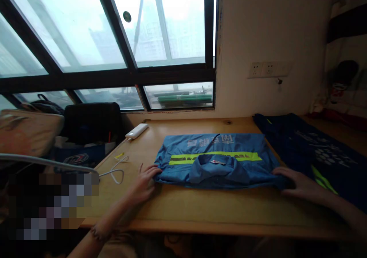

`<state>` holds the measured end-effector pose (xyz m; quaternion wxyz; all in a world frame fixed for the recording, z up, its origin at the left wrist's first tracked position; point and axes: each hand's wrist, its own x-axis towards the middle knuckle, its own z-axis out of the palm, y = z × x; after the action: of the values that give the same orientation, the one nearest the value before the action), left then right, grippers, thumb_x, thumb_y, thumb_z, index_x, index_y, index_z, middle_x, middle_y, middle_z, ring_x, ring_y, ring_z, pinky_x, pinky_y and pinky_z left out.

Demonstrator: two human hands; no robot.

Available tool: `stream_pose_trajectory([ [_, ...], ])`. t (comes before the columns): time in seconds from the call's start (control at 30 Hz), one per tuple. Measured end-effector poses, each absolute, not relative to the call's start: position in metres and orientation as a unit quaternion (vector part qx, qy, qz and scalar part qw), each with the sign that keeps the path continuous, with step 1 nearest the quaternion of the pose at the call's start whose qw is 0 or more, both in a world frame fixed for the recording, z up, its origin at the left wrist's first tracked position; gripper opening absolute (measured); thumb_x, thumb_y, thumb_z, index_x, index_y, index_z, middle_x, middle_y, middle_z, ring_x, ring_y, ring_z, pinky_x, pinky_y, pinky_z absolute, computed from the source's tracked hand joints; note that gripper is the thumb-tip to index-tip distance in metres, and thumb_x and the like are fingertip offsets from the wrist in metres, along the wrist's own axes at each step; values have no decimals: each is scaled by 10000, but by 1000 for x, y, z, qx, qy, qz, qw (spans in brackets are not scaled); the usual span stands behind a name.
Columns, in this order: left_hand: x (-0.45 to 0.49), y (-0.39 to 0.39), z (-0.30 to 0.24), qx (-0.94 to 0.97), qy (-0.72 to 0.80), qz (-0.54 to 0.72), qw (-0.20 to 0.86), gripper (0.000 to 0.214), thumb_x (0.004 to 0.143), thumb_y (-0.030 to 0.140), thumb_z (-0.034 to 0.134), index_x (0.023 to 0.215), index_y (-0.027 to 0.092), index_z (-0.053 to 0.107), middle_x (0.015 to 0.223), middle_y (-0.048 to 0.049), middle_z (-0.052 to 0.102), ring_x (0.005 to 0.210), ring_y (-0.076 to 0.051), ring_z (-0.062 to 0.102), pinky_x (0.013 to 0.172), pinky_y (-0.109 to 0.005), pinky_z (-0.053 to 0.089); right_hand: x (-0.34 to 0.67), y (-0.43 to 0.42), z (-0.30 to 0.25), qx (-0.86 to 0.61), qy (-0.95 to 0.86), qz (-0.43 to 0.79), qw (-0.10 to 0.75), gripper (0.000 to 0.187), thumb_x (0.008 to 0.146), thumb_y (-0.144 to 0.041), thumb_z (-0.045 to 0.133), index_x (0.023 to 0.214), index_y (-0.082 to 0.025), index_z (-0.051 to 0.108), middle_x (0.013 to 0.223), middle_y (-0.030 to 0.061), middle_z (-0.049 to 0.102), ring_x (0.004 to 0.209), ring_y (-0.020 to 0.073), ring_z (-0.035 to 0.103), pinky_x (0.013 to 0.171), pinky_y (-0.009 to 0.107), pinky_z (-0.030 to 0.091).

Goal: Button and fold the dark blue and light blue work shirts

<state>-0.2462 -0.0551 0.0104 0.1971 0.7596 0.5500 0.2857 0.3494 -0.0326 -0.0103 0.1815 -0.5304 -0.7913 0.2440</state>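
A blue work jacket [177, 145] lies folded on the wooden table, its collar towards me. Across it runs a yellow-green reflective strip, with pale printed characters beyond that. My left hand [146, 181] grips the jacket's near left corner, fingers on top of the cloth. At the opposite near corner, my right hand [295, 181] is closed on the edge of the same jacket, the thumb towards the near side. The fingertips under the cloth are hidden. A bead bracelet shows on my left wrist.
A dark navy garment [312, 143] with a yellow-green stripe lies at the right of the table [200, 208]. Near the left edge are a white power bank [137, 131] and a white cable [117, 171]. A black chair [93, 120] stands beyond the left side. Sockets [268, 70] are on the wall.
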Motion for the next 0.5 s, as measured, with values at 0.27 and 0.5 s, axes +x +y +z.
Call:
stream_pose_trajectory([
  [0.27,-224,-42,13,688,584,358,237,239,607,355,682,808,229,649,871,-73,632,876,-250,544,881,-339,381,320,-38,-11,-567,-775,175,218,406,693,-518,575,979,-233,620,1050,80,606,1011,268,538,906,387,405],
  [0.5,-248,-50,4,700,592,292,273,235,659,399,611,667,175,542,664,0,526,679,-164,480,657,-260,413,332,-51,-29,-575,-776,158,205,299,699,-510,584,839,-249,625,944,50,618,919,249,564,821,352,447],
])
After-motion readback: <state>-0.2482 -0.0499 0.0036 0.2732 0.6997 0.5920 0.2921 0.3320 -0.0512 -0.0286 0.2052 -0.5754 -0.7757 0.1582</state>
